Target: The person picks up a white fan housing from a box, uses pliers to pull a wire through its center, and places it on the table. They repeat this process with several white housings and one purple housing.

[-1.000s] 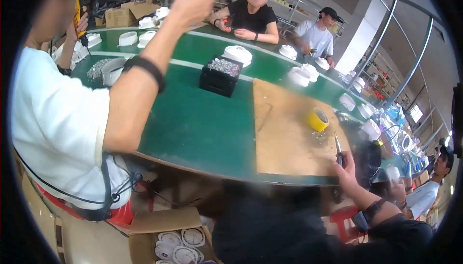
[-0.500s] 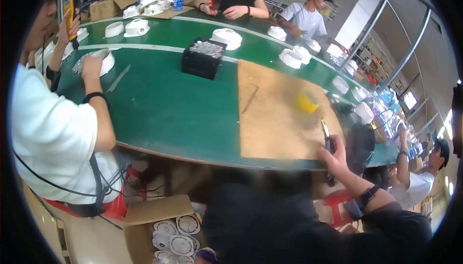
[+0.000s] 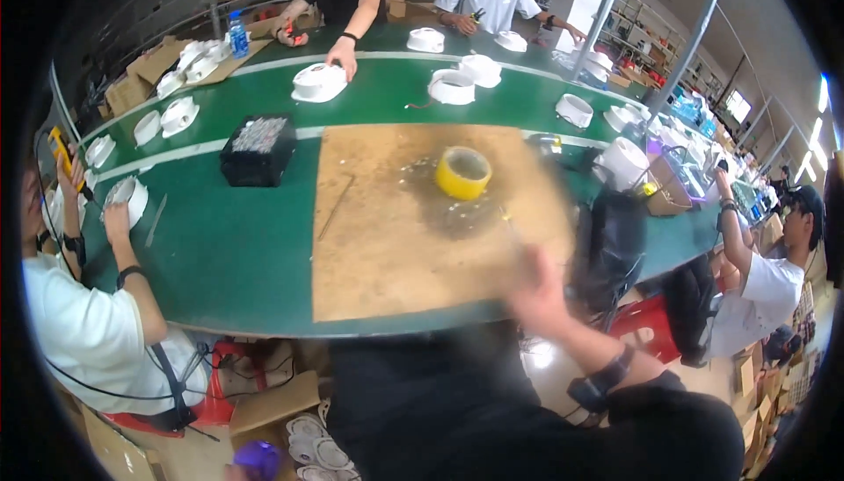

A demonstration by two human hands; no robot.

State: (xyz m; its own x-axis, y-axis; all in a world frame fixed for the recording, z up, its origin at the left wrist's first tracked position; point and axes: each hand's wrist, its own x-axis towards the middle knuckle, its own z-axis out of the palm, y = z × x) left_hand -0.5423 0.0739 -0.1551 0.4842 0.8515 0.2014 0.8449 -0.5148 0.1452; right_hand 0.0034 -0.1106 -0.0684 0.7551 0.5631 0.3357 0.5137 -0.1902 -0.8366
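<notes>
My right hand is closed around a slim tool with a thin tip, just above the near right part of a brown cardboard sheet. Motion smears the hand, so the tool's kind is unclear; the earlier frame gives it a dark handle and metal front. A yellow tape roll rests beyond the tip, among small white scraps. A thin metal rod lies left on the sheet. At the bottom edge, a sliver of my left hand shows beside a rounded purple thing; its fingers are hidden.
A black bin of small metal parts stands left of the sheet. White plastic housings line the green table. An open carton holds more white parts below. A black bag is at right. Several co-workers surround the table.
The view has swung right, shifting the table leftward in it. My right hand has come closer to the tape roll, tool still in it. Across the table, a co-worker's hand now touches a white housing.
</notes>
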